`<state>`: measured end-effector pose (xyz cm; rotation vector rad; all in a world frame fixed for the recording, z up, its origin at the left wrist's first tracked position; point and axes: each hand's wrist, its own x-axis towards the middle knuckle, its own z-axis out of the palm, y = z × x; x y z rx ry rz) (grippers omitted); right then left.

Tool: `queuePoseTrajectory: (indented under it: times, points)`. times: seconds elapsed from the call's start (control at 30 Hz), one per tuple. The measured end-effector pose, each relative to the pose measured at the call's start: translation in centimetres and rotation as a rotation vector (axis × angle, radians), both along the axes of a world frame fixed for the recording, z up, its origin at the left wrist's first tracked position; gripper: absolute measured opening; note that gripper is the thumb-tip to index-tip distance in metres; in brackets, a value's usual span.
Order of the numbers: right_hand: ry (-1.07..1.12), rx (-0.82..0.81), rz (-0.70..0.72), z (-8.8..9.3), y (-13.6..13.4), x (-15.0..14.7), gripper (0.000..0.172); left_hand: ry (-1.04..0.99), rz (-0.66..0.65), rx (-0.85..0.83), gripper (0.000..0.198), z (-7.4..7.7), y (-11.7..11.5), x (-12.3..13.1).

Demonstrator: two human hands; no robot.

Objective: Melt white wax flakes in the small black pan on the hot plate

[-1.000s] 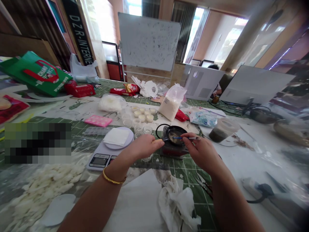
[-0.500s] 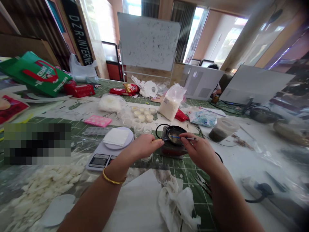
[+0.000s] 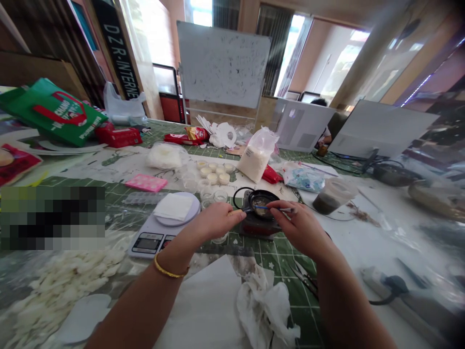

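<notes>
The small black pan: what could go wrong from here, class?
The right hand holds a blue-tipped stick in the pan; a stroke might slop the contents over. The left hand holds the handle, so a tug could tip the pan toward the clear cups. If the dark stand beneath is hot, the right hand, close by, might burn.

Black sign (image 3: pixel 116 54) reads "DZR-INTERNE" — lettering on the green bag (image 3: pixel 60 112) is unclear.
</notes>
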<state>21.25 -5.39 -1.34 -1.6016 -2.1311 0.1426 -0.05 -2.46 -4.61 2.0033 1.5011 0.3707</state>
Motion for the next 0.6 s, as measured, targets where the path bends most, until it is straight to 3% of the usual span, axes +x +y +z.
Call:
queuePoseTrajectory:
  times: [0.13,0.2,0.33,0.4,0.5,0.6]
  points:
    - [-0.019,0.063,-0.096,-0.1,0.2,0.7,0.027,-0.049,-0.001,-0.020,0.053,-0.1,0.1,0.1]
    - [0.054,0.010,-0.063,0.2,0.0,1.5,0.028,-0.094,-0.013,-0.068,0.054,-0.2,0.2,0.2]
    - [0.402,-0.148,-0.020,0.3,0.7,2.8,0.031,-0.275,-0.005,-0.243,0.052,-0.3,0.3,0.4]
    - [0.646,-0.117,-0.095,-0.5,1.8,3.4,0.029,-0.356,0.007,-0.313,0.051,-0.3,0.3,0.5]
    - [1.074,-0.270,-0.123,-2.4,3.4,4.6,0.027,-0.406,0.037,-0.378,0.049,-0.2,0.2,0.5]
    - [1.200,-0.355,-0.197,-3.7,3.6,6.5,0.024,-0.419,0.050,-0.414,0.047,-0.2,0.1,0.5]
